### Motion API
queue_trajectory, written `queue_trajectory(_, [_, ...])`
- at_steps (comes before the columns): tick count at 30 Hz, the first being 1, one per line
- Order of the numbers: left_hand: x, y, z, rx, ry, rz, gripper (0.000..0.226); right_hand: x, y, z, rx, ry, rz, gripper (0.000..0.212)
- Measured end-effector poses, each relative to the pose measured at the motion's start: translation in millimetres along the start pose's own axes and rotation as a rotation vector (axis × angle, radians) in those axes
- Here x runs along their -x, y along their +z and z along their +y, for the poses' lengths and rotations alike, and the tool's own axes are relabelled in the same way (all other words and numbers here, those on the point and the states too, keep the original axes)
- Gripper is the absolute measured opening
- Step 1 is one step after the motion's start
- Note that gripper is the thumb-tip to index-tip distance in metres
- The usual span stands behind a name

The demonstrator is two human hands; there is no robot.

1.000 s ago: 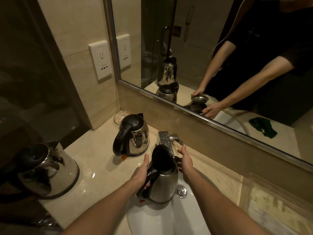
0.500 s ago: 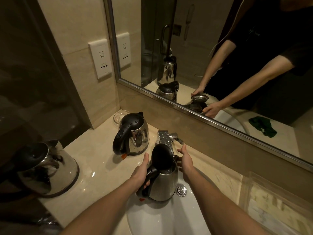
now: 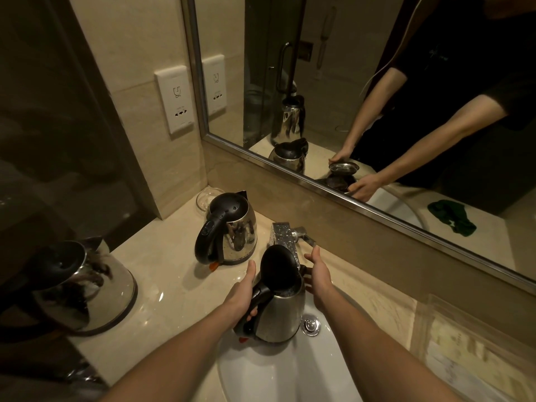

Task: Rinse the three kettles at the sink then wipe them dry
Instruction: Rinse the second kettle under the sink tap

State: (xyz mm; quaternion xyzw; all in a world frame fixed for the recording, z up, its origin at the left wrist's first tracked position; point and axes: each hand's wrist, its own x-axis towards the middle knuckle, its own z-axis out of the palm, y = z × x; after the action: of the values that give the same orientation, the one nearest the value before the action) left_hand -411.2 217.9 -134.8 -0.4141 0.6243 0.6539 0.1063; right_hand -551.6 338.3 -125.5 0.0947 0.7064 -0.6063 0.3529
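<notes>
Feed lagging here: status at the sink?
Left hand grips open-lidded kettle by handle, over sink. Right hand open beside it, near faucet. Two other kettles sit on counter, nothing blocking.

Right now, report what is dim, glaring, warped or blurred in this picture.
Head view: dim warm light, the dark panel on the left nearly black. Head view: small glints on the counter. Head view: the wide lens stretches and tilts the kettle at the left edge; the papers at lower right are smeared, the held kettle sharp.

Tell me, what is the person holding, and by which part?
The left hand grips the open kettle by its black handle, over the sink. The right hand, open beside it, holds nothing.
</notes>
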Motion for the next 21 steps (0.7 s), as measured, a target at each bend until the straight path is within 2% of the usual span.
queue_trajectory(3, [-1.2,-0.6,-1.5,-0.008,0.006,-0.001,0.098,-0.5,-0.7,-1.0,-0.005,0.003,-0.005,0.069])
queue_trajectory(10, [0.7,-0.4,0.7,0.003,-0.013,0.012,0.086,-2.0,-0.2,-0.2,-0.007,0.013,-0.002,0.070])
queue_trajectory(21, [-2.3,-1.4,-0.7,-0.004,-0.010,-0.002,0.094,-3.7,-1.1,1.3,-0.019,0.010,0.012,0.069])
